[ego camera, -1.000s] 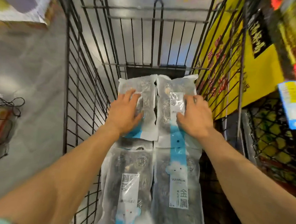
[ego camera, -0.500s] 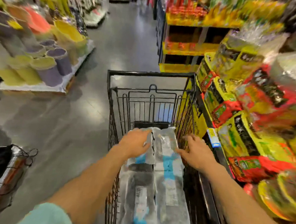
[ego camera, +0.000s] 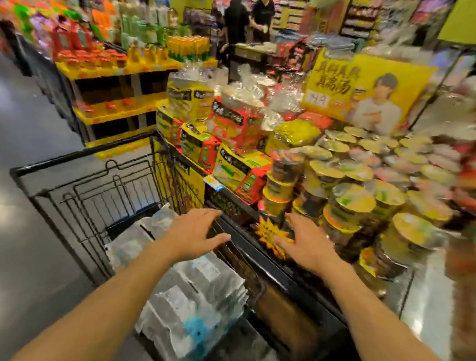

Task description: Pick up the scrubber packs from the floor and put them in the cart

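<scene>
The black wire cart [ego camera: 71,164] stands at lower left, with several clear scrubber packs [ego camera: 197,298] with blue and white labels lying flat inside it. My left hand [ego camera: 196,232] hovers above the cart's right rim, fingers spread and holding nothing. My right hand [ego camera: 303,241] is stretched out to the right of the cart, over the edge of a display stand, fingers apart and empty. The view is blurred by motion.
A display stand [ego camera: 295,269] packed with noodle packs [ego camera: 235,123] and noodle cups [ego camera: 353,199] presses against the cart's right side. Yellow shelves [ego camera: 117,110] with bottles stand behind the cart. Grey floor [ego camera: 6,248] lies to the left. Two people [ego camera: 248,20] stand far back.
Both hands have lifted off the scrubber packs and risen out of the cart, the right one swinging rightward over the display. The view has tilted up and turned right.
</scene>
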Motion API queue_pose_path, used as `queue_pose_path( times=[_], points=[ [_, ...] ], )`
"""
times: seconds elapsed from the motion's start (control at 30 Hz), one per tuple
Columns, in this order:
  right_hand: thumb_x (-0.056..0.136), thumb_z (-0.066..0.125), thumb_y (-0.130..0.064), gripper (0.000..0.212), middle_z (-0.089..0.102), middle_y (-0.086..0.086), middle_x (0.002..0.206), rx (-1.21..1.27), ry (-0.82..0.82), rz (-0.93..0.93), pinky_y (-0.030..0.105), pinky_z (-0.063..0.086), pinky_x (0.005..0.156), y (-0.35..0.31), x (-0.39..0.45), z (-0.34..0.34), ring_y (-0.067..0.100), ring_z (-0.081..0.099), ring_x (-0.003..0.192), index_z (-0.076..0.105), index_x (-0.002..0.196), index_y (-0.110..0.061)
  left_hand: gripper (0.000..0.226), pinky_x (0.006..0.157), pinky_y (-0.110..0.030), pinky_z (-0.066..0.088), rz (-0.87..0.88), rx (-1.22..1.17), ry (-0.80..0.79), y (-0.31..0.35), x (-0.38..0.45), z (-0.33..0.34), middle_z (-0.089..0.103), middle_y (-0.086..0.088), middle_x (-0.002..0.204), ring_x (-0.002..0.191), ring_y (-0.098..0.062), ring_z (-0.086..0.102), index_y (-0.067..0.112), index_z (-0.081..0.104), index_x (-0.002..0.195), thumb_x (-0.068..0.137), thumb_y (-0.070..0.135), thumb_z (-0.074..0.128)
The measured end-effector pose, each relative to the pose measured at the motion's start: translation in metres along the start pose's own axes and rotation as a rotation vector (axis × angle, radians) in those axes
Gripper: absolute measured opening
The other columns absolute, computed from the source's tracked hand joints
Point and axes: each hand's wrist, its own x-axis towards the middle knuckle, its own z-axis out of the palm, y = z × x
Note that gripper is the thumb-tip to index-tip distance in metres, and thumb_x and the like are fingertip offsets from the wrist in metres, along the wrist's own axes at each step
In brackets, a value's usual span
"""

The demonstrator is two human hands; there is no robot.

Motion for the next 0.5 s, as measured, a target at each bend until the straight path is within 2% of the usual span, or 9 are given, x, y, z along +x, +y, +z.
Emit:
queue_pose_path(
  times=[0.13,0.2,0.27,0.3,0.4,0.43,0.5],
  points=[
    [0.094,0.057,-0.061,0.082,0.046,0.011,0.155,-0.042,0.108,0.278,0.04,0.039,0.112,0.073,-0.127,-0.026,0.031,0.043,0.142,0.032,0.157,-0.016,0.098,0.123,-0.047,0.029,0.301,0.074,-0.055,0.103,0.009,0.015,0.024,-0.003,0.169,0.155,-0.023,0.024,0.023,0.023,0.162,0.087,0.083,0.037],
    [0.094,0.056,-0.064,0.086,0.039,0.009,0.162,-0.043,0.157,0.436,0.04,0.037,0.114,0.102,-0.196,-0.036,0.03,0.038,0.146,0.027,0.16,-0.019,0.118,0.123,-0.042,0.03,0.466,0.12,-0.049,0.163,0.006,0.025,0.024,-0.004,0.169,0.155,-0.024,0.025,0.021,0.023,0.162,0.073,0.098,0.015],
    [0.093,0.053,-0.068,0.089,0.033,0.008,0.165,-0.039,0.206,0.593,0.042,0.035,0.117,0.131,-0.268,-0.04,0.03,0.034,0.15,0.026,0.161,-0.019,0.133,0.124,-0.041,0.027,0.617,0.144,-0.063,0.227,-0.002,0.04,0.023,-0.006,0.169,0.155,-0.025,0.025,0.02,0.022,0.163,0.061,0.102,0.0],
    [0.092,0.051,-0.07,0.09,0.035,0.01,0.164,-0.047,0.234,0.662,0.042,0.036,0.116,0.142,-0.305,-0.041,0.031,0.035,0.149,0.026,0.16,-0.018,0.129,0.124,-0.041,0.025,0.681,0.142,-0.069,0.259,-0.009,0.048,0.023,-0.007,0.17,0.155,-0.025,0.025,0.02,0.021,0.163,0.064,0.1,0.005],
    [0.093,0.046,-0.073,0.09,0.035,0.008,0.163,-0.059,0.29,0.859,0.041,0.036,0.117,0.163,-0.422,-0.044,0.029,0.034,0.149,0.024,0.162,-0.019,0.1,0.124,-0.037,0.022,0.881,0.146,-0.101,0.361,-0.048,0.073,0.02,-0.007,0.17,0.156,-0.024,0.022,0.02,0.017,0.164,0.088,0.08,0.042],
    [0.093,0.045,-0.074,0.09,0.036,0.007,0.163,-0.049,0.304,0.925,0.041,0.035,0.118,0.168,-0.462,-0.044,0.028,0.034,0.149,0.026,0.161,-0.019,0.099,0.124,-0.037,0.022,0.944,0.158,-0.118,0.394,-0.065,0.083,0.019,-0.007,0.171,0.156,-0.024,0.022,0.019,0.017,0.164,0.089,0.078,0.043],
    [0.088,0.041,-0.081,0.097,0.032,0.006,0.166,-0.044,0.333,1.054,0.04,0.031,0.122,0.175,-0.542,-0.042,0.026,0.03,0.152,0.027,0.161,-0.019,0.115,0.123,-0.038,0.025,1.051,0.183,-0.155,0.458,-0.101,0.102,0.022,-0.008,0.17,0.155,-0.026,0.025,0.018,0.018,0.163,0.075,0.093,0.027]
  ],
)
